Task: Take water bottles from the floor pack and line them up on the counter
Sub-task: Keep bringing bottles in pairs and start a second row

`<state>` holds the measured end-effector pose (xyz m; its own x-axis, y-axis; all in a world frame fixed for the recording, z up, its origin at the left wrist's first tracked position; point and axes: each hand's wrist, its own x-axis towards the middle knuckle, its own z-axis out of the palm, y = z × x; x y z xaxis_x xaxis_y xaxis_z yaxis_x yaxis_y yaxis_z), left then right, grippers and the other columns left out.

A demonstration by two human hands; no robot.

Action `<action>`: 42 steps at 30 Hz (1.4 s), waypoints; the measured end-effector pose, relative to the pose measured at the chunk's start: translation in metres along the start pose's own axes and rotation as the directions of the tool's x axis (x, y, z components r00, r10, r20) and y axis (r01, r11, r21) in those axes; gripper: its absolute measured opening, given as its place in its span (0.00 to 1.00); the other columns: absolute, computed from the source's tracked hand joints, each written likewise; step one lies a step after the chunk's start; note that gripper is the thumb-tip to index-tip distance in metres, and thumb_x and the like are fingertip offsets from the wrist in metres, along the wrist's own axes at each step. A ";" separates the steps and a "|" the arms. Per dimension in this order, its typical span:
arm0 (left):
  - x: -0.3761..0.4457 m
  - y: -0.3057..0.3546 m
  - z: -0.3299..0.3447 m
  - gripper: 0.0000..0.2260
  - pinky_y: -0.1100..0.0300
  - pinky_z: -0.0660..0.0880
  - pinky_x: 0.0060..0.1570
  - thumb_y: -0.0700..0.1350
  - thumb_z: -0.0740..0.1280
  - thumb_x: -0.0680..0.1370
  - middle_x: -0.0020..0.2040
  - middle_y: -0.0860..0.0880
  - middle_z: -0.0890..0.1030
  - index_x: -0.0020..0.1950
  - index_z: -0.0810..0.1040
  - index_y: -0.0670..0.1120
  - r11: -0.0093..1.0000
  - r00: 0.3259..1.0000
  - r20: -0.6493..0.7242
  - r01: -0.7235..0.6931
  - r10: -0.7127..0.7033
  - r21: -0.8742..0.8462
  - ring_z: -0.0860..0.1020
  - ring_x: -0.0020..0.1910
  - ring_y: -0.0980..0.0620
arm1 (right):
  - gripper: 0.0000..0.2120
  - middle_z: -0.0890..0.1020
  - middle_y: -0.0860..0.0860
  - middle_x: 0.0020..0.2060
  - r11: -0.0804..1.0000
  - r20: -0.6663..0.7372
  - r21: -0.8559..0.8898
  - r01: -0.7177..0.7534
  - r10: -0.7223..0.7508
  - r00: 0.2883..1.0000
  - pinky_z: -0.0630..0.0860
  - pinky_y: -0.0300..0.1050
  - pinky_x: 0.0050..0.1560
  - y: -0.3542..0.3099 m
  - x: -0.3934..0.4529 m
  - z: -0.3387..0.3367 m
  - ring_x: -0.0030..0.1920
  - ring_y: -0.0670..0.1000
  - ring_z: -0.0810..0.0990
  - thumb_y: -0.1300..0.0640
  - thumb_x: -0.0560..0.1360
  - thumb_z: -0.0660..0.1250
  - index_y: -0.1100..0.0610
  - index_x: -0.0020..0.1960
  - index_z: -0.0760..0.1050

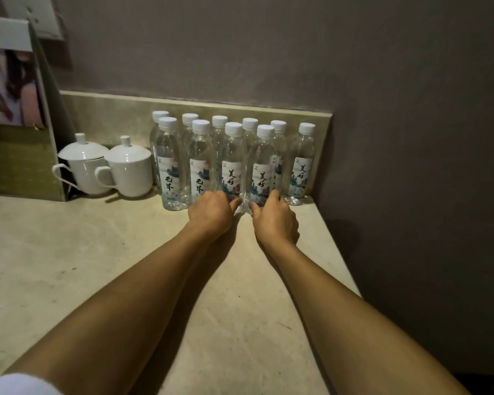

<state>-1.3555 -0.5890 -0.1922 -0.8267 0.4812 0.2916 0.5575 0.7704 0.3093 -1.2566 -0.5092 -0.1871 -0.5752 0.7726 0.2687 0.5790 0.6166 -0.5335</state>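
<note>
10 water bottles (171, 166) stand upright on the counter (97, 266), white caps up, in 2 rows against the back ledge (111, 109). The left hand (210, 210) grasps the base of 1 front bottle (232, 166), the right hand (274, 220) the base of its neighbour (262, 169). Their labels read "美好"; 2 others read "无界". 2 lidded white cups (129, 166) stand left of the rows.
</note>
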 end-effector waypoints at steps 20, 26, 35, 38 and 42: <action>-0.010 0.004 -0.003 0.22 0.52 0.75 0.44 0.60 0.60 0.79 0.46 0.41 0.81 0.52 0.81 0.42 1.000 0.997 -0.077 -0.014 0.012 -0.025 0.79 0.47 0.42 | 0.22 0.78 0.56 0.60 0.997 -0.055 -0.073 0.001 -0.005 0.998 0.77 0.54 0.48 0.000 0.004 0.008 0.57 0.60 0.78 0.42 0.78 0.61 0.55 0.65 0.67; -0.016 0.004 -0.014 0.24 0.49 0.79 0.45 0.64 0.60 0.78 0.43 0.42 0.80 0.47 0.79 0.43 0.997 1.000 -0.021 0.013 -0.014 -0.081 0.79 0.44 0.43 | 0.24 0.77 0.58 0.61 0.999 0.007 -0.048 0.019 -0.018 1.000 0.74 0.52 0.50 -0.003 0.002 0.001 0.59 0.61 0.76 0.42 0.78 0.62 0.58 0.65 0.67; -0.034 0.058 -0.052 0.16 0.50 0.81 0.41 0.55 0.61 0.81 0.36 0.45 0.80 0.39 0.76 0.47 0.940 0.990 0.015 -0.127 0.139 -0.318 0.80 0.36 0.48 | 0.20 0.78 0.58 0.56 0.986 0.046 0.155 0.058 -0.066 0.997 0.80 0.57 0.50 0.017 0.006 -0.071 0.51 0.62 0.81 0.45 0.76 0.66 0.59 0.59 0.70; -0.046 0.104 -0.064 0.16 0.49 0.81 0.41 0.54 0.59 0.81 0.36 0.45 0.80 0.38 0.75 0.47 0.922 0.985 -0.042 -0.170 0.166 -0.347 0.81 0.37 0.46 | 0.21 0.79 0.59 0.54 0.983 -0.004 0.169 0.074 -0.074 0.997 0.79 0.60 0.51 0.043 0.008 -0.108 0.51 0.62 0.81 0.45 0.76 0.65 0.60 0.60 0.70; -0.063 0.174 -0.070 0.19 0.47 0.80 0.47 0.56 0.58 0.80 0.40 0.41 0.83 0.41 0.78 0.43 0.921 0.982 -0.070 -0.189 0.176 -0.341 0.82 0.42 0.41 | 0.24 0.79 0.59 0.56 0.987 -0.086 0.125 0.104 -0.093 0.992 0.75 0.57 0.59 0.094 0.011 -0.165 0.59 0.60 0.77 0.46 0.78 0.64 0.62 0.65 0.70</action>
<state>-1.2012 -0.5147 -0.0932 -0.7086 0.5786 0.4039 0.6955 0.4759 0.5384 -1.1132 -0.4175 -0.1024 -0.5750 0.7219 0.3850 0.4392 0.6694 -0.5991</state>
